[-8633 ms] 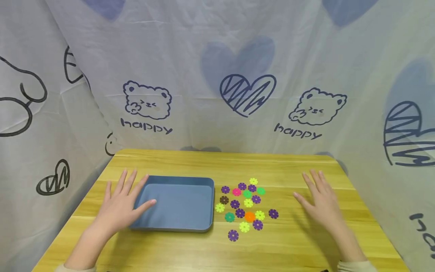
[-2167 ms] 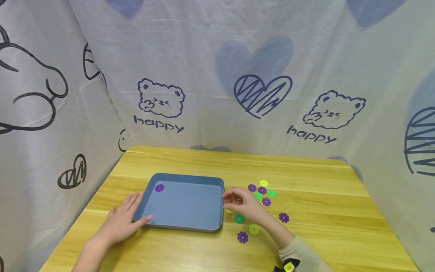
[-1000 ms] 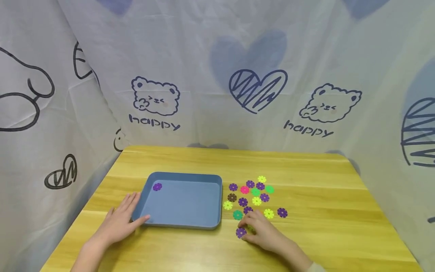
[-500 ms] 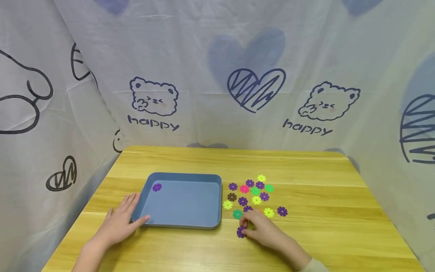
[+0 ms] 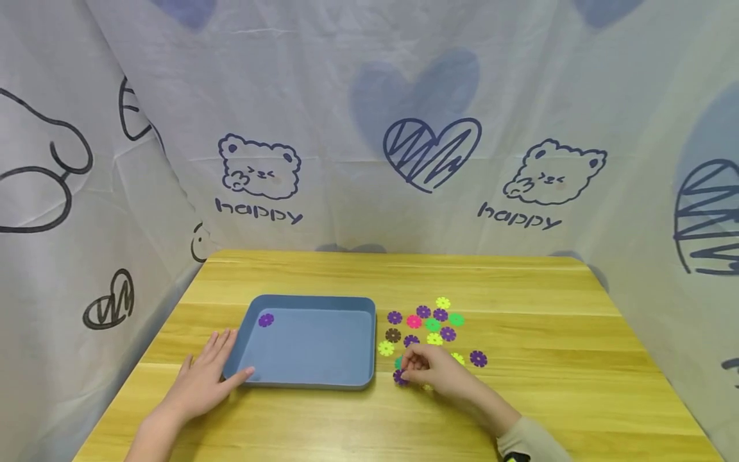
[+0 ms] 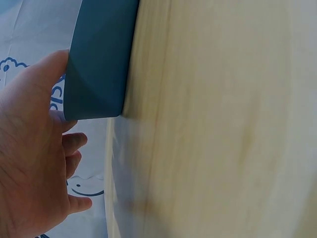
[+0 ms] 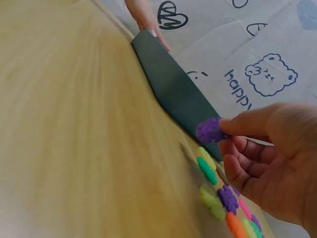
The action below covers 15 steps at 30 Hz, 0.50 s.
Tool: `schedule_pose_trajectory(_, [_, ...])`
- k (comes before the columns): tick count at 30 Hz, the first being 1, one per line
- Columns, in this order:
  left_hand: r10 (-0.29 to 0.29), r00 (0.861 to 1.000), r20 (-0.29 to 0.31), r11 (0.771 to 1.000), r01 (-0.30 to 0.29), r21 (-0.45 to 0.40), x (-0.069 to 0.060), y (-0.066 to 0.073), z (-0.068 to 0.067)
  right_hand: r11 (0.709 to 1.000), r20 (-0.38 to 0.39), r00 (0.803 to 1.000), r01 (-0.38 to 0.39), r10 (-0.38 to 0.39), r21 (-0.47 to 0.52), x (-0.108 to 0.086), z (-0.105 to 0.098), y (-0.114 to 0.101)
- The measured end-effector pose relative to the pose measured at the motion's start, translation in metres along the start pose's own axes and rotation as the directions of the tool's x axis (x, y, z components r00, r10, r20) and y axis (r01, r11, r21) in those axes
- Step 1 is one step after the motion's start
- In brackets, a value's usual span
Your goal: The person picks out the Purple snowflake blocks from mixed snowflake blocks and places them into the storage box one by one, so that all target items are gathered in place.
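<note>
A purple snowflake disc (image 5: 399,377) is pinched between the thumb and fingers of my right hand (image 5: 441,372). In the right wrist view this purple disc (image 7: 209,130) is held up off the table, above other discs. My left hand (image 5: 199,382) rests at the left end of the blue tray (image 5: 306,350), fingers extended along its outer side and thumb at the front rim. The left wrist view has the thumb touching the tray wall (image 6: 99,59) near a corner. Another purple snowflake disc (image 5: 265,319) lies inside the tray, towards its back left.
Right of the tray, several loose snowflake discs lie on the wooden table (image 5: 548,398), including a pink disc (image 5: 414,321), a brown disc (image 5: 393,335) and a purple disc (image 5: 478,359) farther right. My right hand covers some. A printed curtain (image 5: 335,212) hangs behind.
The right hand reached down to the purple disc nearest the front edge, gripped it and has lifted it, moving slightly left and away. The left hand has stayed at the tray.
</note>
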<state>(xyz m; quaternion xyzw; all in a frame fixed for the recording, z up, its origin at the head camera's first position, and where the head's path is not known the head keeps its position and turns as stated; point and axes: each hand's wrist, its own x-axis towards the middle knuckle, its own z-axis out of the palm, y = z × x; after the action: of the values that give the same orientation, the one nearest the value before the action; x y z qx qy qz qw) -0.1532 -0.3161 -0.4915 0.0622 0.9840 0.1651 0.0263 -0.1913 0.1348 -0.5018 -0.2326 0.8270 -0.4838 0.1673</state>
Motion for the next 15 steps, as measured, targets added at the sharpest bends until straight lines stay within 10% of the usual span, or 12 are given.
schedule_pose_trajectory(15, [-0.004,1.000,-0.016,1.000,0.004,-0.006,0.000,0.001,-0.002,0.995,-0.064,0.994,0.096,-0.094,0.022,0.048,-0.004,-0.045])
